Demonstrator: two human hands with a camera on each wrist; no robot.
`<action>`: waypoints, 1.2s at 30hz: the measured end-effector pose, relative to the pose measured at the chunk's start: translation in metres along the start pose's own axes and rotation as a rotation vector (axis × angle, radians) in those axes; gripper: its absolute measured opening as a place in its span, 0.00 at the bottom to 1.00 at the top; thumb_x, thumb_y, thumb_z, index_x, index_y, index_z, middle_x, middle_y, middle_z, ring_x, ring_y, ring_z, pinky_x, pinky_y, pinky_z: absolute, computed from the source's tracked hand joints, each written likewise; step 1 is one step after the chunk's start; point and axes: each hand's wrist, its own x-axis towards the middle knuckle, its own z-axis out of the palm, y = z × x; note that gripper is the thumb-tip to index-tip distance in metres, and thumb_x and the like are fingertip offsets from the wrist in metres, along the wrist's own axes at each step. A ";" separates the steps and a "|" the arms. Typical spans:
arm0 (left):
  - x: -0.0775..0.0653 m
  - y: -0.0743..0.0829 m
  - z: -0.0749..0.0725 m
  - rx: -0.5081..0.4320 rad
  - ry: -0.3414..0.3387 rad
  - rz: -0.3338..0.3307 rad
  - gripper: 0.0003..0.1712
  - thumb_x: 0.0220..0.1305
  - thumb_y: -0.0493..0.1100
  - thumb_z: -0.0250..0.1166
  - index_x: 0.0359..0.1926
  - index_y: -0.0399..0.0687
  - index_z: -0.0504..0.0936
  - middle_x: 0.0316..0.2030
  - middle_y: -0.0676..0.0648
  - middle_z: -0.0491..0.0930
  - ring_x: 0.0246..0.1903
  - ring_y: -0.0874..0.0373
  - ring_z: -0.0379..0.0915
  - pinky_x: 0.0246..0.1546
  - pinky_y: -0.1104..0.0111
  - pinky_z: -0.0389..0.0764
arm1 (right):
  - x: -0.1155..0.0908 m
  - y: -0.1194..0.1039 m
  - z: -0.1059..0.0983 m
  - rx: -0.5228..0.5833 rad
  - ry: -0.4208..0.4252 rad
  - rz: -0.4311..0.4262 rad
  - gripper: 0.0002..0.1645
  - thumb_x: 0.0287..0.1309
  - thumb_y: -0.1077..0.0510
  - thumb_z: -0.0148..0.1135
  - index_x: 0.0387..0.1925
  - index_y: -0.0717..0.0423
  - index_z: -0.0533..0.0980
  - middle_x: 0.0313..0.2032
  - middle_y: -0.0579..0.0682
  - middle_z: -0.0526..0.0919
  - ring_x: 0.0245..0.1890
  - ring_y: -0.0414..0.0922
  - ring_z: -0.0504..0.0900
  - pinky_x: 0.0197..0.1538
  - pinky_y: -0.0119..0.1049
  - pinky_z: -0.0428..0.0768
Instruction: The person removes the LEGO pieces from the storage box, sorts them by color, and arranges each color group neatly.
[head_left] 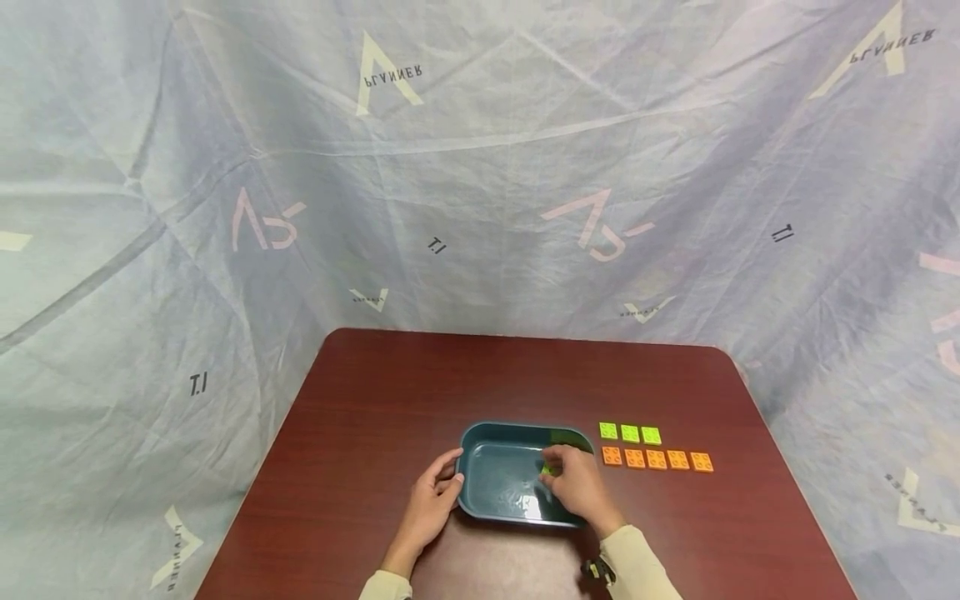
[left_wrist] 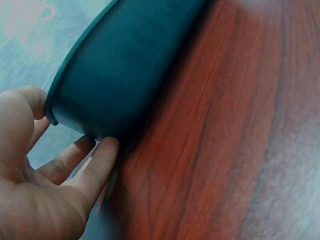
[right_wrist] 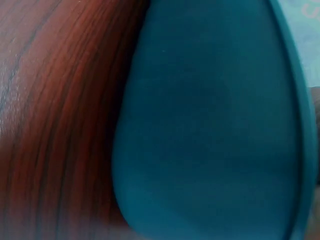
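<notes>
A dark teal rectangular tray (head_left: 502,479) lies on the table in the head view. At its left end my left hand (head_left: 433,502) holds the rim and side wall. The left wrist view shows those fingers (left_wrist: 102,155) against the tray wall (left_wrist: 115,70). Inside the right part of the tray, my right hand (head_left: 579,483) pinches a lime-green building brick (head_left: 546,470), mostly covered by the fingers. The right wrist view is filled by the tray's outer wall (right_wrist: 200,120); only a dim edge of the hand shows there.
Right of the tray, three lime-green bricks (head_left: 630,433) form a row. Nearer me is a row of several orange bricks (head_left: 656,459). The reddish-brown wooden table (head_left: 360,392) has a grey printed cloth (head_left: 480,208) hanging behind and at both sides.
</notes>
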 end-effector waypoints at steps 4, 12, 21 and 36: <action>-0.001 0.000 0.001 -0.001 0.005 0.003 0.27 0.78 0.46 0.65 0.74 0.56 0.75 0.62 0.35 0.81 0.53 0.46 0.85 0.41 0.71 0.85 | 0.002 0.000 0.003 -0.021 0.004 -0.016 0.22 0.49 0.69 0.81 0.49 0.65 0.86 0.41 0.57 0.91 0.39 0.48 0.89 0.41 0.45 0.88; -0.001 0.000 0.001 0.008 0.013 0.003 0.27 0.78 0.46 0.65 0.74 0.58 0.75 0.62 0.36 0.81 0.53 0.46 0.85 0.42 0.71 0.85 | 0.004 0.000 0.005 -0.115 0.061 -0.067 0.21 0.47 0.68 0.82 0.47 0.61 0.88 0.40 0.53 0.91 0.39 0.47 0.88 0.42 0.45 0.86; -0.002 -0.001 0.001 0.009 0.010 -0.001 0.27 0.78 0.47 0.65 0.74 0.59 0.75 0.63 0.36 0.81 0.54 0.46 0.85 0.42 0.71 0.85 | 0.004 0.000 0.008 -0.109 0.065 -0.051 0.20 0.50 0.66 0.81 0.47 0.62 0.87 0.40 0.53 0.91 0.40 0.48 0.88 0.44 0.47 0.87; -0.002 0.000 0.000 0.019 0.010 0.000 0.27 0.77 0.49 0.65 0.74 0.61 0.75 0.63 0.38 0.81 0.55 0.47 0.85 0.43 0.70 0.86 | 0.005 -0.002 0.014 -0.130 0.035 -0.035 0.21 0.47 0.67 0.83 0.46 0.60 0.88 0.40 0.52 0.91 0.40 0.47 0.87 0.43 0.45 0.86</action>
